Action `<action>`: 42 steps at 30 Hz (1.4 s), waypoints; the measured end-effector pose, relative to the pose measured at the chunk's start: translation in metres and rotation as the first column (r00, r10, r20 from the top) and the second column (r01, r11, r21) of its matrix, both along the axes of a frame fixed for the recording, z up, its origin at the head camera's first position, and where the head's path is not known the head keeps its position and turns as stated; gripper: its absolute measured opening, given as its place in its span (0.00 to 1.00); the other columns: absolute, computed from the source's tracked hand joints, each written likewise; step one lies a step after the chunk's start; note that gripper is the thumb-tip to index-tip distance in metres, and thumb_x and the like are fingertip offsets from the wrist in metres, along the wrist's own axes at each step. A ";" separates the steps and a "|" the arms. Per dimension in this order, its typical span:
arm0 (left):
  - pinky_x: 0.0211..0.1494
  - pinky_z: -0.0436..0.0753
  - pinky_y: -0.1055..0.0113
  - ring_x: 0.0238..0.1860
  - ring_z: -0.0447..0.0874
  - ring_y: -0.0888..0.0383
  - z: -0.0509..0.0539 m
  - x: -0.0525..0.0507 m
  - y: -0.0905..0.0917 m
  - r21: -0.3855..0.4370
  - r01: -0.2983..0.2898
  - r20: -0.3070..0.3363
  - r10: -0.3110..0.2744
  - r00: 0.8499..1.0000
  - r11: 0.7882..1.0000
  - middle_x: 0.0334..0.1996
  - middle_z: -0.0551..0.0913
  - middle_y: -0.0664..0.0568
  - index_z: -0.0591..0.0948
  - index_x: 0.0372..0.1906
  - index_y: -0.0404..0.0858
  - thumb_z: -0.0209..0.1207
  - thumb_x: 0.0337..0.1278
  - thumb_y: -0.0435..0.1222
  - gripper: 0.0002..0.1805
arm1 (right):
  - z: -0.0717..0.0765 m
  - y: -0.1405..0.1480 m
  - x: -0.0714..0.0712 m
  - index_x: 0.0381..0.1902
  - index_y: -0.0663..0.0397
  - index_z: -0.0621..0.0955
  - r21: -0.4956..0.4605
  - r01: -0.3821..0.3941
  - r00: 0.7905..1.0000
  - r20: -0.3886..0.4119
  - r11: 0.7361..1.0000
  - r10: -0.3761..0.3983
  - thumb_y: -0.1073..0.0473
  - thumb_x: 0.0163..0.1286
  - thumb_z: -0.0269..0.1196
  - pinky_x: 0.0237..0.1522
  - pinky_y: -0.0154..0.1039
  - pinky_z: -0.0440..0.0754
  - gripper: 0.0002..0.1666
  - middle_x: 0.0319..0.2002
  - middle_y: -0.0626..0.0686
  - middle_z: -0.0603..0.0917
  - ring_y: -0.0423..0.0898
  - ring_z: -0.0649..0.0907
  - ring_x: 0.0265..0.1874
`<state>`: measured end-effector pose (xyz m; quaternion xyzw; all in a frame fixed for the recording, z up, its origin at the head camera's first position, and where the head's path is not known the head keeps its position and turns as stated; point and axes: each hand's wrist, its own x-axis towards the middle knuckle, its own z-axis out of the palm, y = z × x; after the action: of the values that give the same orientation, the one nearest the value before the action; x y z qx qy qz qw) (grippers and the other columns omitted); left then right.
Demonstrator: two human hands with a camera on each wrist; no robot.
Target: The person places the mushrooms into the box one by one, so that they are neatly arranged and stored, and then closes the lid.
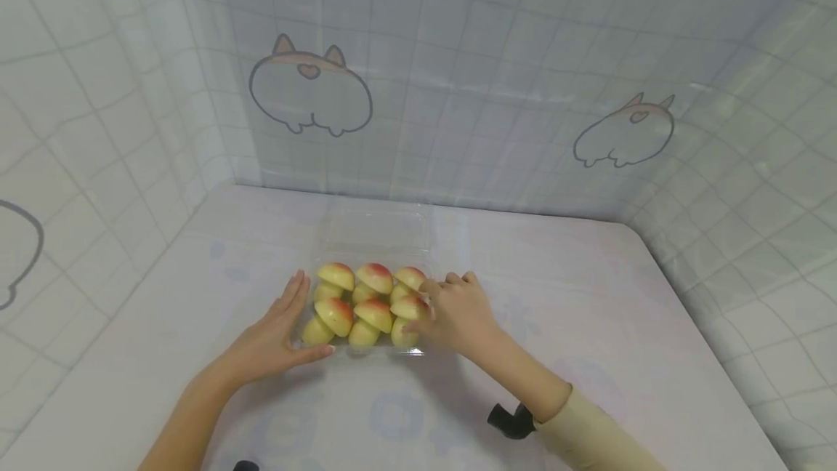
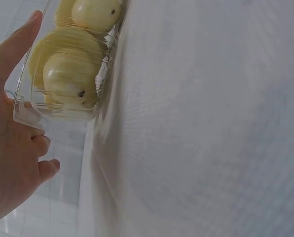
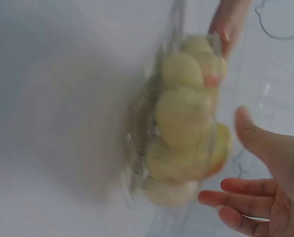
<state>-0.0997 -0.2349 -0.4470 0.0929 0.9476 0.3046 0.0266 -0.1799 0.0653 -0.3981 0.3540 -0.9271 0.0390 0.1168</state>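
A clear plastic clamshell box (image 1: 386, 352) lies on the table with its lid (image 1: 375, 230) folded back behind it. Inside, two rows of yellow fruit pieces with red-blushed domed tops (image 1: 374, 311) sit stacked, looking like fruit halves on rounder pieces. My left hand (image 1: 271, 340) rests at the box's left side, its fingers straight along the wall and the thumb (image 2: 14, 52) by the front corner. My right hand (image 1: 461, 315), slightly blurred, is at the box's right end. In the right wrist view, its fingers (image 3: 240, 200) spread beside the fruit with nothing between them.
The pale table (image 1: 588, 296) extends to both sides of the box. Tiled-pattern cloth walls (image 1: 458, 93) with cartoon animal drawings surround it at the back and sides. A black piece (image 1: 510, 422) shows beside my right sleeve (image 1: 582, 424).
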 end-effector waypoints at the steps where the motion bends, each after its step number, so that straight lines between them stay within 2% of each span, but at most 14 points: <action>1: 0.70 0.51 0.37 0.73 0.38 0.35 0.001 0.000 0.000 -0.001 -0.001 -0.001 0.001 1.000 1.000 0.76 0.34 0.38 0.35 0.76 0.35 0.64 0.49 0.61 0.66 | 0.002 0.002 -0.002 0.41 0.49 0.84 -0.033 0.007 1.000 0.016 0.999 -0.006 0.27 0.52 0.65 0.31 0.36 0.67 0.35 0.27 0.44 0.85 0.44 0.78 0.28; 6: 0.70 0.51 0.37 0.73 0.39 0.35 0.003 0.001 0.001 -0.001 -0.002 -0.004 0.002 1.000 1.000 0.76 0.34 0.38 0.36 0.75 0.33 0.64 0.49 0.61 0.65 | 0.005 0.010 -0.013 0.38 0.51 0.86 -0.160 0.041 0.997 0.065 0.986 -0.031 0.34 0.63 0.60 0.36 0.39 0.74 0.27 0.30 0.48 0.86 0.46 0.82 0.30; 13: 0.70 0.51 0.38 0.74 0.39 0.36 0.002 0.001 0.001 -0.002 0.000 -0.016 0.000 1.000 1.000 0.76 0.34 0.38 0.37 0.75 0.32 0.64 0.49 0.62 0.65 | -0.003 0.016 -0.018 0.45 0.54 0.84 -0.236 0.061 0.993 0.114 0.970 -0.035 0.36 0.63 0.62 0.41 0.46 0.80 0.28 0.36 0.54 0.87 0.51 0.83 0.33; 17: 0.70 0.52 0.38 0.74 0.39 0.36 0.002 0.001 0.001 -0.003 0.001 -0.025 -0.001 1.000 1.000 0.76 0.34 0.38 0.37 0.75 0.31 0.64 0.48 0.62 0.65 | -0.007 0.017 -0.020 0.53 0.54 0.81 -0.244 0.055 0.994 0.107 0.968 -0.030 0.36 0.64 0.62 0.48 0.49 0.80 0.32 0.47 0.55 0.86 0.54 0.84 0.44; 21: 0.69 0.52 0.37 0.73 0.39 0.35 0.001 0.001 0.000 0.001 0.001 -0.021 -0.001 1.000 1.000 0.76 0.33 0.38 0.37 0.75 0.31 0.64 0.48 0.62 0.65 | -0.010 0.019 -0.022 0.64 0.57 0.74 -0.198 0.005 0.994 0.104 0.980 0.016 0.35 0.65 0.60 0.56 0.52 0.77 0.40 0.62 0.55 0.76 0.54 0.77 0.59; 25: 0.69 0.51 0.37 0.73 0.39 0.34 0.000 0.002 -0.001 0.006 0.001 -0.015 -0.001 1.000 1.000 0.76 0.33 0.38 0.37 0.75 0.31 0.64 0.49 0.61 0.65 | -0.014 0.019 -0.023 0.73 0.61 0.59 -0.114 -0.077 0.992 0.089 0.990 0.088 0.32 0.66 0.56 0.63 0.53 0.70 0.51 0.73 0.57 0.60 0.53 0.62 0.71; 29: 0.70 0.51 0.37 0.73 0.39 0.34 -0.001 0.002 0.000 0.007 0.001 -0.021 0.000 1.000 1.000 0.76 0.33 0.37 0.38 0.75 0.31 0.64 0.48 0.61 0.65 | -0.018 0.019 -0.025 0.75 0.65 0.49 -0.081 -0.148 0.987 0.054 0.986 0.152 0.31 0.68 0.52 0.68 0.54 0.64 0.55 0.75 0.61 0.50 0.54 0.51 0.74; 34: 0.70 0.51 0.37 0.73 0.39 0.34 -0.003 0.002 0.000 0.007 0.000 -0.016 0.000 1.000 1.000 0.76 0.33 0.38 0.37 0.75 0.32 0.64 0.49 0.61 0.65 | -0.020 0.022 -0.033 0.76 0.61 0.43 -0.143 -0.179 0.973 0.122 0.973 0.197 0.28 0.67 0.49 0.70 0.52 0.59 0.58 0.76 0.59 0.46 0.52 0.48 0.75; 37: 0.70 0.51 0.37 0.73 0.39 0.34 -0.003 0.002 0.000 0.010 0.004 -0.016 -0.004 1.000 1.000 0.76 0.33 0.38 0.37 0.75 0.32 0.64 0.49 0.62 0.65 | -0.020 0.025 -0.040 0.77 0.54 0.45 -0.223 -0.175 0.958 0.186 0.959 0.218 0.26 0.63 0.54 0.70 0.52 0.59 0.60 0.76 0.54 0.47 0.47 0.49 0.74; 42: 0.70 0.51 0.38 0.74 0.38 0.36 -0.004 0.001 0.000 0.008 0.010 -0.028 -0.009 1.000 1.000 0.76 0.34 0.37 0.37 0.75 0.32 0.64 0.48 0.62 0.66 | -0.019 0.032 -0.049 0.77 0.49 0.50 -0.304 -0.169 0.943 0.227 0.938 0.243 0.27 0.55 0.64 0.68 0.54 0.63 0.63 0.76 0.51 0.52 0.46 0.55 0.73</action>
<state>-0.0984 -0.2348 -0.4507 0.1017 0.9461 0.3072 0.0146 -0.2285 0.0968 -0.4168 0.4215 -0.8769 0.2279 0.0381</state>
